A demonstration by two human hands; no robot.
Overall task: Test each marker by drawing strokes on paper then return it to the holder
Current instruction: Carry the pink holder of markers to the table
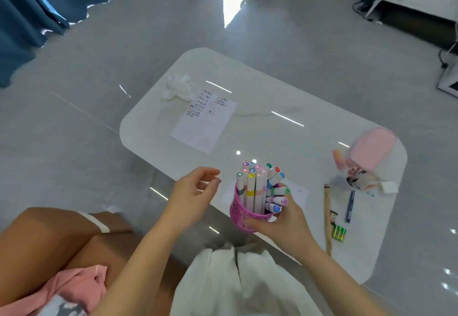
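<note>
From the head view, the right hand (280, 226) grips the pink holder (241, 213), packed with markers (257, 187), at the table's (272, 97) near edge. The left hand (195, 192) hovers just beside them, relaxed and holding nothing. The paper (205, 122) lies farther off. Several markers lean outward, so tipping the holder could spill them off the edge.

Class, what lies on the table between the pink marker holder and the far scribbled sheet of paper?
Nothing: the head view shows only bare table between holder and paper.
</note>
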